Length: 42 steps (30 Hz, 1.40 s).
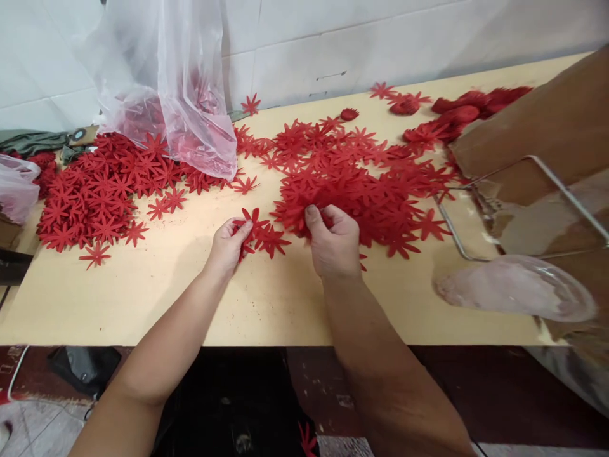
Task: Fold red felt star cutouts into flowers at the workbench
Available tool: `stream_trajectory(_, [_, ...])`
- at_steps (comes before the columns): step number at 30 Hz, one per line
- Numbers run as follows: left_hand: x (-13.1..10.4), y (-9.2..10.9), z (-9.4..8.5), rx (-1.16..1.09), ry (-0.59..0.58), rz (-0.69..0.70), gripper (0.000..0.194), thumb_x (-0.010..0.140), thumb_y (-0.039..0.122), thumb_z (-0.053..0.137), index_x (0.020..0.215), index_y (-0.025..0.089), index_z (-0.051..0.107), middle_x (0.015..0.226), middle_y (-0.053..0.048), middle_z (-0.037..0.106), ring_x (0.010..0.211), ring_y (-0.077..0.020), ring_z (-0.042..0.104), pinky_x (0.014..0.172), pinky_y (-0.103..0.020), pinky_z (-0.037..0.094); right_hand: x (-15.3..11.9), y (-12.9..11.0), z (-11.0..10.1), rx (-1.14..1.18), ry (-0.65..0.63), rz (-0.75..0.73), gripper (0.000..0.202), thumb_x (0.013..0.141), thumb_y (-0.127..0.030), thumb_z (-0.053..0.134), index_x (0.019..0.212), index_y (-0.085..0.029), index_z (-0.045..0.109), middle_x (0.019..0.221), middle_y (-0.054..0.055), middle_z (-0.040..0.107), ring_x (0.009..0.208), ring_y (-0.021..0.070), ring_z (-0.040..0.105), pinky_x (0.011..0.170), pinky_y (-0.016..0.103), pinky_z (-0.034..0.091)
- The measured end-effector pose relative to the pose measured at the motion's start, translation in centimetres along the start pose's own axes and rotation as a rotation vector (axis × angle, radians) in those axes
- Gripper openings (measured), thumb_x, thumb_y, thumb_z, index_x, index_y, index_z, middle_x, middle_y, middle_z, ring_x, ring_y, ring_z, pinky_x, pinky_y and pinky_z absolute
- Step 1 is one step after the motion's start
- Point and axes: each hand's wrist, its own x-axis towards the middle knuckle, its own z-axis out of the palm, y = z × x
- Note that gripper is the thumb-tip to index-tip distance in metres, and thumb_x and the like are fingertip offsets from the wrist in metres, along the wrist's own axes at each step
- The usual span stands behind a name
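Between the thumb and fingers of my left hand is a red flower-shaped cutout with narrow petals. Another red cutout lies just to its right. My right hand is closed at the near edge of a broad pile of red flower cutouts, its thumb pressed against a red cutout. How many pieces that hand pinches is hidden. A second, denser heap of red cutouts lies on the left part of the table.
A clear plastic bag stands over the left heap against the tiled wall. At right are a torn cardboard box, a bent metal wire frame and a clear plastic piece. Stacked red cutouts lie by the box on the table.
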Motion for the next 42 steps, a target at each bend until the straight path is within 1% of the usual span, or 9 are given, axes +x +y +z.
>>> stream_trajectory(3, [0.1, -0.1, 0.0, -0.019, -0.036, 0.012, 0.031, 0.066, 0.04, 0.071, 0.063, 0.017, 0.051, 0.044, 0.008, 0.046, 0.038, -0.003, 0.036, 0.04, -0.017, 0.028, 0.2, 0.0, -0.3, 0.017, 0.019, 0.043, 0.049, 0.067, -0.059, 0.068, 0.054, -0.02, 0.043, 0.052, -0.006, 0.035, 0.047, 0.0062, 0.032, 0.044, 0.022, 0.029])
stream_trajectory(8, [0.5, -0.8, 0.0, 0.028, -0.09, 0.009, 0.039, 0.056, 0.047, 0.078, 0.068, 0.016, 0.058, 0.056, 0.004, 0.06, 0.051, -0.0064, 0.053, 0.051, -0.018, 0.041, 0.4, 0.4, -0.2, 0.09, 0.002, 0.077, 0.041, 0.067, -0.057, 0.068, 0.059, -0.02, 0.053, 0.056, -0.003, 0.051, 0.052, 0.0095, 0.045, 0.052, 0.025, 0.042])
stream_trajectory(14, [0.7, -0.6, -0.2, 0.084, -0.122, 0.068, 0.025, 0.058, 0.023, 0.076, 0.078, 0.018, 0.061, 0.069, 0.003, 0.066, 0.061, -0.0075, 0.059, 0.061, -0.019, 0.047, 1.0, 0.6, -0.3, 0.13, -0.07, 0.05, 0.044, 0.055, -0.057, 0.076, 0.073, -0.021, 0.058, 0.065, -0.004, 0.056, 0.059, 0.0091, 0.051, 0.057, 0.023, 0.045])
stream_trajectory(19, [0.4, 0.3, -0.3, 0.192, -0.129, 0.005, 0.01, 0.067, 0.017, 0.056, 0.072, 0.017, 0.064, 0.055, 0.005, 0.054, 0.041, -0.0031, 0.037, 0.04, -0.016, 0.025, 0.5, -0.7, -0.1, 0.042, -0.148, 0.085, 0.05, 0.061, -0.064, 0.068, 0.055, -0.02, 0.046, 0.048, -0.006, 0.042, 0.045, 0.0067, 0.037, 0.045, 0.022, 0.033])
stream_trajectory(21, [0.1, 0.6, -0.2, 0.181, -0.152, 0.023, 0.009, 0.07, 0.023, 0.057, 0.069, 0.017, 0.063, 0.051, 0.006, 0.049, 0.041, -0.0036, 0.035, 0.04, -0.017, 0.025, -0.1, -1.2, 0.1, 0.0, -0.185, 0.081, 0.044, 0.067, -0.06, 0.065, 0.057, -0.019, 0.052, 0.05, -0.005, 0.045, 0.048, 0.0085, 0.041, 0.048, 0.024, 0.037])
stream_trajectory(23, [-0.1, 0.7, 0.0, 0.168, -0.213, 0.068, 0.017, 0.071, 0.033, 0.063, 0.073, 0.017, 0.064, 0.058, 0.004, 0.055, 0.05, -0.0046, 0.044, 0.048, -0.017, 0.035, -0.7, -1.4, 0.4, -0.05, -0.236, 0.047, 0.035, 0.073, -0.051, 0.063, 0.064, -0.018, 0.059, 0.056, -0.002, 0.054, 0.057, 0.0116, 0.051, 0.058, 0.026, 0.043])
stream_trajectory(27, [-0.3, 0.4, 0.5, 0.164, -0.297, 0.107, 0.031, 0.058, 0.038, 0.078, 0.077, 0.017, 0.064, 0.072, 0.002, 0.064, 0.067, -0.0079, 0.055, 0.068, -0.02, 0.045, -1.8, -1.3, 1.0, -0.158, -0.409, 0.005, 0.014, 0.077, -0.031, 0.057, 0.076, -0.018, 0.063, 0.071, 0.002, 0.064, 0.076, 0.0164, 0.061, 0.076, 0.031, 0.048])
stream_trajectory(34, [0.1, 0.1, 0.7, 0.067, -0.142, 0.006, 0.032, 0.06, 0.04, 0.076, 0.076, 0.017, 0.06, 0.062, 0.006, 0.058, 0.053, -0.0054, 0.05, 0.051, -0.018, 0.04, -2.4, -2.0, -0.2, -0.118, -0.584, 0.057, 0.016, 0.073, -0.03, 0.062, 0.082, -0.018, 0.057, 0.081, 0.001, 0.062, 0.074, 0.0131, 0.058, 0.072, 0.028, 0.048])
stream_trajectory(42, [0.8, -0.5, 0.6, 0.041, -0.05, 0.007, 0.038, 0.061, 0.046, 0.075, 0.07, 0.018, 0.051, 0.049, 0.009, 0.047, 0.04, -0.0034, 0.039, 0.039, -0.017, 0.029, -0.5, -2.1, -3.3, -0.053, -0.199, 0.128, 0.028, 0.065, -0.041, 0.071, 0.076, -0.017, 0.061, 0.062, -0.003, 0.058, 0.056, 0.0085, 0.052, 0.054, 0.023, 0.044])
